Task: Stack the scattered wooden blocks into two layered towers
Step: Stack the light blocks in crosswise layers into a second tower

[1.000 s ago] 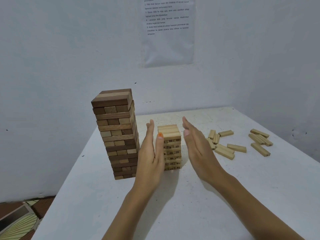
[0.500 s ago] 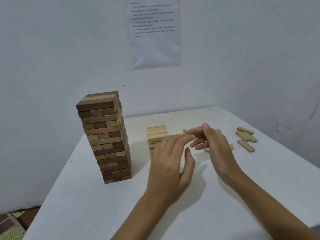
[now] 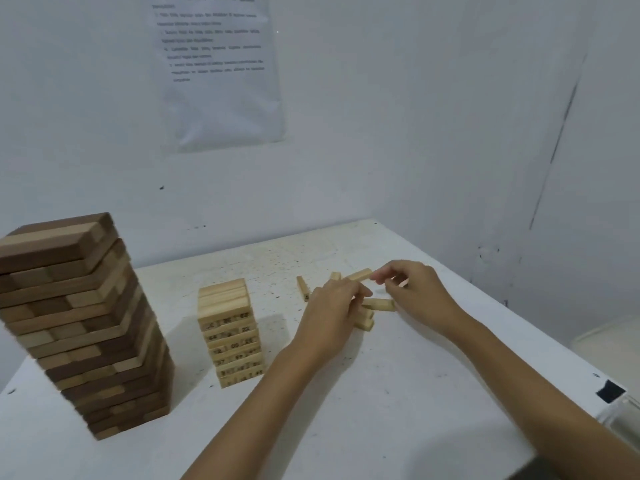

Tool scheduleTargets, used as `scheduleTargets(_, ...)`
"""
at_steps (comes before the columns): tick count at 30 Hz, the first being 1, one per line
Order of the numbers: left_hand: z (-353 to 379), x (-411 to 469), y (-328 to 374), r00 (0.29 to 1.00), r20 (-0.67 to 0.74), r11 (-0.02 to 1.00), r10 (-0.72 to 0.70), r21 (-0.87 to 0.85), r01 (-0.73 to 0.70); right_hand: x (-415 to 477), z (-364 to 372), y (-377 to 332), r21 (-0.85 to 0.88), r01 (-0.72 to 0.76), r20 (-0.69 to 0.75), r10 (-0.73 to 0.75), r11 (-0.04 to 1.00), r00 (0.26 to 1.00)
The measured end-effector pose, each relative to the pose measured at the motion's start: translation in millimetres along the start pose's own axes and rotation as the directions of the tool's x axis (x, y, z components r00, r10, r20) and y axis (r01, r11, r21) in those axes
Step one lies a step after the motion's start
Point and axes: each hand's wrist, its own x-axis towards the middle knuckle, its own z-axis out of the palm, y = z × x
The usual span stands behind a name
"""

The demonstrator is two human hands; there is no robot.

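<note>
Right of the numbered tower (image 3: 230, 334), the right hand (image 3: 415, 292) pinches one end of a probably light, rigid block (image 3: 360, 274); the left hand (image 3: 329, 317) has an unclear hold.

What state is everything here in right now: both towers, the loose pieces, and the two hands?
Big two-tone tower: standing, layers slightly uneven.
Small numbered tower: standing, much shorter.
Raised block: tilted, pinched at one end.
Right hand: pinching the raised block.
Left hand: curled over loose blocks, grip hidden.
Loose blocks: lying on the table.
</note>
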Motion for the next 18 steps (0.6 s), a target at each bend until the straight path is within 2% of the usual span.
scheduleTargets(3, 5, 6, -6, 0.991, 0.13, 0.998, -0.003, 0.07, -0.006, 0, 5, 20, -0.131, 0.038, 0.131, -0.021, 0.991, 0.991)
scheduleTargets(5, 7, 8, -11, 0.986, 0.166, 0.996, 0.0, 0.091, -0.016, 0, 6, 28, -0.218, 0.106, 0.2, -0.062, 0.97, 0.978)
scheduleTargets(9, 10, 10, -16, 0.986, 0.165, 0.998, -0.033, 0.062, 0.023, 1, 4, 30, -0.263, 0.166, 0.214, -0.111, 0.95, 0.971)
scheduleTargets(14, 5, 12, -14, 0.985, 0.149, 0.994, -0.086, 0.079, 0.075, -5, 4, 29, -0.306, 0.151, 0.233, -0.08, 0.94, 0.969)
scheduleTargets(16, 4, 11, -13, 0.983, 0.145, 0.993, -0.112, 0.046, 0.106, -7, 7, 27, -0.363, 0.166, 0.244, -0.079, 0.917, 0.967)
scheduleTargets(18, 4, 9, -10, 0.982, 0.133, 0.99, -0.138, -0.002, 0.139, -8, 7, 25, -0.329, 0.14, 0.219, -0.069, 0.934, 0.973)
